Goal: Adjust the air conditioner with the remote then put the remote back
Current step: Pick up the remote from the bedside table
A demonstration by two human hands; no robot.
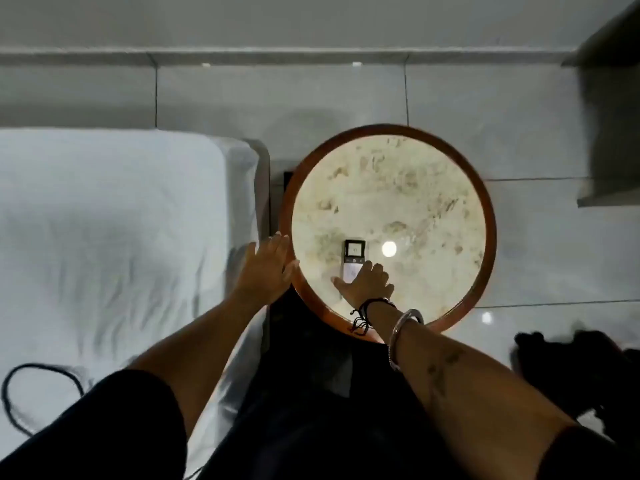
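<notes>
The white air conditioner remote (354, 258), with a small dark-framed screen at its far end, lies flat on the round marble-topped side table (391, 188). My right hand (363, 284) covers the remote's near half, thumb on its left side and fingers curled over its right side. The remote's buttons are hidden under that hand. My left hand (265, 268) rests with fingers apart against the table's brown wooden rim (289, 216) on the left, holding nothing. No air conditioner is in view.
A bed with a white sheet (104, 220) stands close to the table's left. A black cable (20, 393) lies on the bed's near corner. Dark items (571, 362) sit on the tiled floor at the right. A grey furniture edge (609, 133) stands far right.
</notes>
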